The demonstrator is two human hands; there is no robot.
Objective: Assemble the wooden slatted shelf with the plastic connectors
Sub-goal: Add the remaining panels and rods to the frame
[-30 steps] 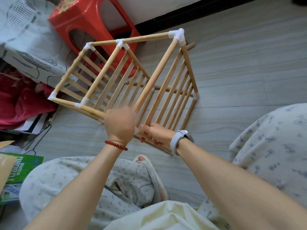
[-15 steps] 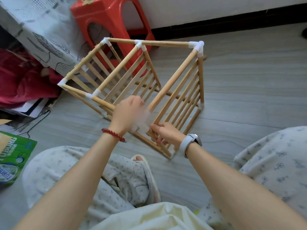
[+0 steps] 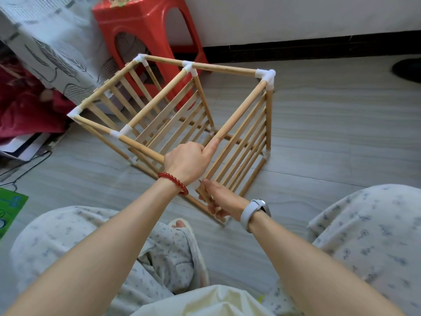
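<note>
now left hand (image 3: 186,161) wraps near top corner of wooden shelf frame (image 3: 173,115) on floor, thumb along rail, no longer blurred mid-motion; right hand (image 3: 222,199) grips upright under white connector (image 3: 195,184). likely corner joint pressed home, frame nearly complete.

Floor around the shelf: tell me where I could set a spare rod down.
Bare floor lies right of the shelf frame, between the black skirting and the right knee. A smaller patch lies left of the frame. Crowded: far left, with the red stool, patterned cloth and green box.
</note>
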